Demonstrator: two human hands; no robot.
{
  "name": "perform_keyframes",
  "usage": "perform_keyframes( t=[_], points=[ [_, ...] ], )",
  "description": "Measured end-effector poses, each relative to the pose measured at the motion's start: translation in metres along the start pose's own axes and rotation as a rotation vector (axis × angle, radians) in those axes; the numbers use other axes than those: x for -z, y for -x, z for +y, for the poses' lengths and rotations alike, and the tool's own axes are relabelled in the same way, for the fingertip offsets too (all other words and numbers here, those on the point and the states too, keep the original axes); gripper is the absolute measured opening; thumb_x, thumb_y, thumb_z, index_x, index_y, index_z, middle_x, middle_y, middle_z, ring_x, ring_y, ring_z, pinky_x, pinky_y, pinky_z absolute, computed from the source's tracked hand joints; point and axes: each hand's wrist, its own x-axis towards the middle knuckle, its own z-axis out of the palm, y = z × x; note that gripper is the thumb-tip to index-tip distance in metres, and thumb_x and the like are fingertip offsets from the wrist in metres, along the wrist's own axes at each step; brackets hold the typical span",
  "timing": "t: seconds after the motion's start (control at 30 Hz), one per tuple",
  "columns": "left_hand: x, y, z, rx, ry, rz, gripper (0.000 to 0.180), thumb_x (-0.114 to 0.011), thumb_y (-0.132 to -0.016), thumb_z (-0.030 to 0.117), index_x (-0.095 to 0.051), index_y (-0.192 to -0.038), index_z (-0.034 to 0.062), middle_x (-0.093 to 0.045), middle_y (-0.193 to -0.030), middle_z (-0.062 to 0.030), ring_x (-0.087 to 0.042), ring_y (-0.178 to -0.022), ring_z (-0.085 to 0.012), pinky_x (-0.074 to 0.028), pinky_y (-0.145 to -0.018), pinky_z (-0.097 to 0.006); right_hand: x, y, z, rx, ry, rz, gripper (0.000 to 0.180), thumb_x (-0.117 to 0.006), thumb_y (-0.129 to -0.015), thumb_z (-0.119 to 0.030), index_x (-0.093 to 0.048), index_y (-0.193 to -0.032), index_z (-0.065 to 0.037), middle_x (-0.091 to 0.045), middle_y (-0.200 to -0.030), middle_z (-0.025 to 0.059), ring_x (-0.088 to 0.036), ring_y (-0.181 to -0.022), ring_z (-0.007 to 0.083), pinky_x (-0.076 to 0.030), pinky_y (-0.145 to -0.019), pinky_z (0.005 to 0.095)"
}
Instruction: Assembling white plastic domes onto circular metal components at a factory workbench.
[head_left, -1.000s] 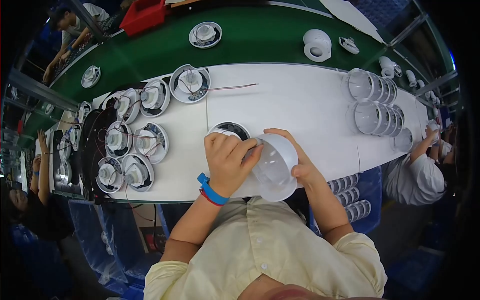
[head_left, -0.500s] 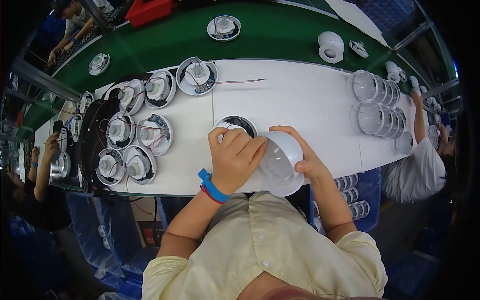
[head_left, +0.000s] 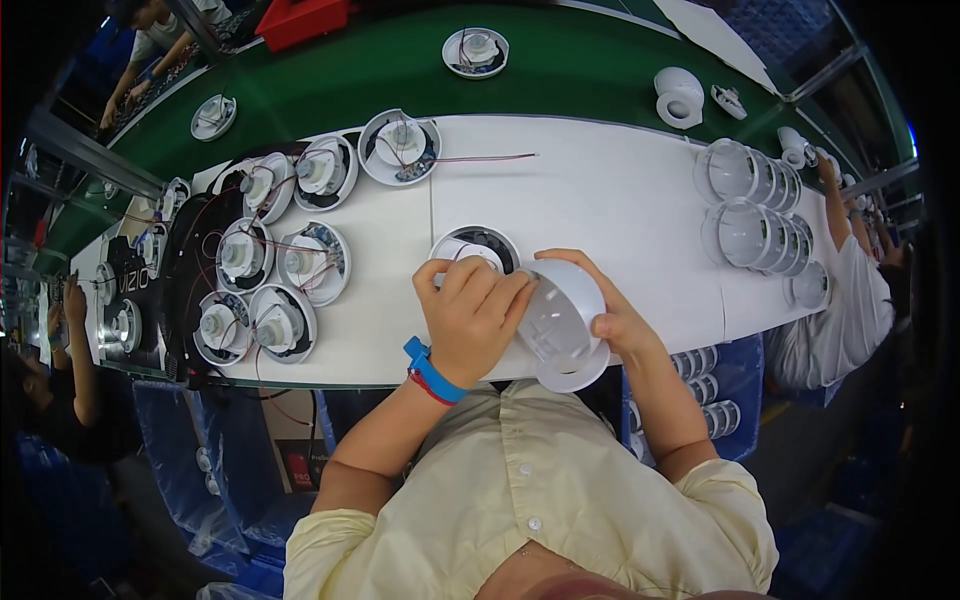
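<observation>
A hollow white plastic housing (head_left: 570, 330), cup-shaped with a wide rim, is tilted with its mouth toward my left. My right hand (head_left: 622, 318) grips its far and right side, thumb on the rim. My left hand (head_left: 470, 308) has its fingers pinched together at the housing's left edge; whatever they hold is hidden. Just behind the left hand, a round white lamp part (head_left: 487, 240) with a dark inside lies on the table, partly covered by that hand.
Several round white parts with wires (head_left: 305, 262) cluster on the left of the white table (head_left: 580, 180). Stacked clear-white housings (head_left: 750, 235) lie at the right. Beyond, a green belt (head_left: 570, 75) carries a few parts. A blue bin (head_left: 735, 380) sits below the right edge; co-workers flank both sides.
Parts on the green belt have shifted to the right. My hands keep nearly the same hold, with the housing turned very little. Co-workers' arms at both sides have moved.
</observation>
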Motion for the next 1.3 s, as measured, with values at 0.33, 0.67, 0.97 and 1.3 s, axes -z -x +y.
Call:
perform_keyframes(
  t=[0.33,0.67,0.97,1.3],
  points=[
    [0.001,0.004,-0.004,-0.013,0.075,0.007,0.018,-0.079,-0.068,0.009,-0.069,-0.082,0.0136,-0.060,-0.078,0.0024,-0.062,-0.090,-0.0164,-0.033,-0.090,-0.039,-0.010,0.000,0.000,0.008,-0.020,-0.001,0.109,-0.080,-0.057,-0.058,-0.039,-0.141,-0.002,-0.053,-0.126,0.0105,-0.053,-0.119,0.0204,-0.041,-0.100,0.0319],
    [0.029,0.044,-0.072,1.045,0.728,-0.354,0.063,-0.070,-0.082,0.003,-0.040,-0.138,-0.0017,-0.063,-0.111,-0.0160,-0.062,-0.100,-0.0238,-0.054,-0.076,-0.034,0.001,0.006,-0.002,0.245,0.633,0.261,0.099,-0.083,-0.061,-0.033,-0.038,-0.144,-0.003,-0.050,-0.129,0.0119,-0.050,-0.120,0.0234,-0.040,-0.101,0.0355],
    [0.011,0.033,-0.060,0.771,0.529,-0.512,0.081,-0.067,-0.078,0.001,-0.026,-0.149,-0.0015,-0.063,-0.115,-0.0191,-0.065,-0.091,-0.0215,-0.052,-0.078,-0.030,-0.007,0.003,0.022,0.343,0.561,0.427,0.099,-0.080,-0.062,-0.023,-0.033,-0.147,-0.004,-0.048,-0.131,0.0136,-0.050,-0.120,0.0252,-0.042,-0.101,0.0387],
    [-0.023,0.035,-0.013,0.821,1.037,-0.123,0.085,-0.064,-0.077,-0.015,-0.024,-0.151,0.0025,-0.052,-0.134,-0.0170,-0.058,-0.118,-0.0257,-0.052,-0.093,-0.034,-0.050,0.006,0.044,0.557,0.759,0.657,0.110,-0.090,-0.059,-0.020,-0.025,-0.146,-0.001,-0.034,-0.139,0.0147,-0.041,-0.129,0.0282,-0.037,-0.107,0.0410]
  ],
)
